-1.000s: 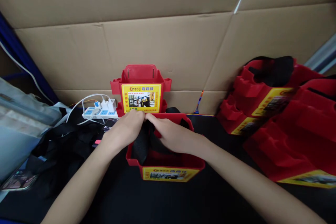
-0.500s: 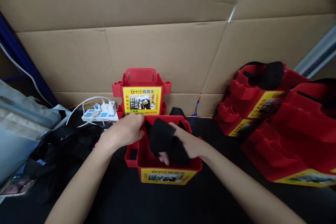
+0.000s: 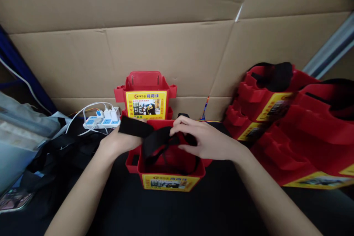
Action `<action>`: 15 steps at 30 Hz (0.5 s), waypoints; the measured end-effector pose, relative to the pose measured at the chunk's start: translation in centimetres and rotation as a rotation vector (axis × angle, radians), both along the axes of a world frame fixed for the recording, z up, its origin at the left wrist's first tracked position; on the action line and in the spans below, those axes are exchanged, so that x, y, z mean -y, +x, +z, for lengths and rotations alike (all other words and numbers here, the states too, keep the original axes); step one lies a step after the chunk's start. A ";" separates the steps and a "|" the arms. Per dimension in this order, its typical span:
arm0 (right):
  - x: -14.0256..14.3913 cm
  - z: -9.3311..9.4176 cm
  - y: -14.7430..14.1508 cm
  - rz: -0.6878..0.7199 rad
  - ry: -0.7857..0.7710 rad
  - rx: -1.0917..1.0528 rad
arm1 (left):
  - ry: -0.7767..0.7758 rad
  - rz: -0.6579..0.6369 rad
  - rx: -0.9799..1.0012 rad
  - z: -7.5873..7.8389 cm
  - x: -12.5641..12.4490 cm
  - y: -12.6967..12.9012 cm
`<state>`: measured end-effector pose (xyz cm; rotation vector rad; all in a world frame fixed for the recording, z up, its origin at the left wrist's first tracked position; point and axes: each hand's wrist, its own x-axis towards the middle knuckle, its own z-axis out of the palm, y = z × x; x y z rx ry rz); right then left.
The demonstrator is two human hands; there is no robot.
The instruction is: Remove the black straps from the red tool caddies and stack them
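Observation:
A red plastic tool box (image 3: 200, 169) with a yellow picture label stands in front of me, its open top facing me. My left hand (image 3: 120, 143) is closed at its rear left rim, the fingertips hidden behind a wide black strap (image 3: 135, 127). The strap's free end sticks out leftward over that hand, and the rest loops down into the box. Over the box's right rear side is my right hand (image 3: 203, 136), palm down. Its fingers are bent and parted from the thumb, with fingertips touching the strap loop.
Another red tool box (image 3: 145, 81) stands behind, near the cardboard wall (image 3: 171, 51). Stacked red boxes (image 3: 301, 132) with black straps fill the right side. A white power strip (image 3: 103, 121) with plugged cables, black straps (image 3: 63, 155) and a phone (image 3: 16, 197) lie at left.
My right hand has come up out of the box and opened. The black strap has swung left, so its end now crosses over my left hand. My left hand remains at the rim.

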<state>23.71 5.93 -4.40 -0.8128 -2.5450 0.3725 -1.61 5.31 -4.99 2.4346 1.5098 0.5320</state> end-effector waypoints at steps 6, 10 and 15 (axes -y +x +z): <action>-4.5 -2.1 2.8 -0.058 -0.066 -0.218 | 0.034 -0.029 -0.117 3.4 1.8 -1.4; -6.2 -3.5 1.8 0.066 -0.251 -0.073 | 0.296 -0.062 -0.041 2.5 1.3 1.6; -7.1 -5.0 3.3 -0.180 -0.207 0.082 | 0.166 -0.212 -0.216 -0.5 -1.2 4.1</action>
